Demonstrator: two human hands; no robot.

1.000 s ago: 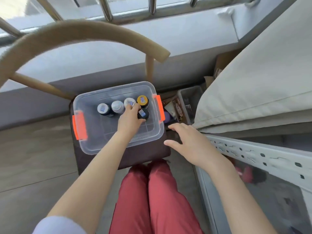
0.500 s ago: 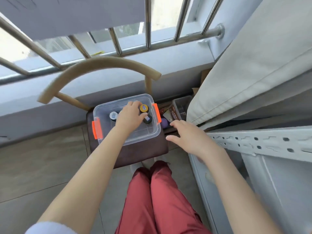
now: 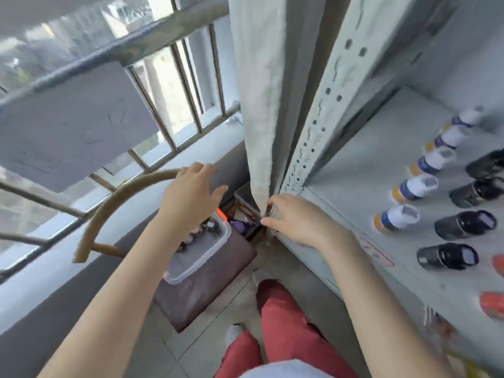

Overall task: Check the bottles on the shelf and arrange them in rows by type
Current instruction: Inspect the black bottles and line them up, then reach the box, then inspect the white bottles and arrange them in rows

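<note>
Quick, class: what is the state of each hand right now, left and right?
Left hand: open, fingers spread, holding nothing.
Right hand: open, loosely curled beside the pale fabric curtain, apparently holding nothing.

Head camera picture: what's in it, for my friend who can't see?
A person's open left hand hovers over a clear box of bottles; the right hand is by a metal shelf holding white bottles and dark bottles in two rows.

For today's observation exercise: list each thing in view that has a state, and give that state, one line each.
Clear plastic box with orange latches: lidless, holding bottles.
Left hand: open, over the box.
Right hand: at the hem of the pale curtain; grip unclear.
White-capped bottles: standing in a row on the grey metal shelf.
Black bottles: standing in a second row.
</note>
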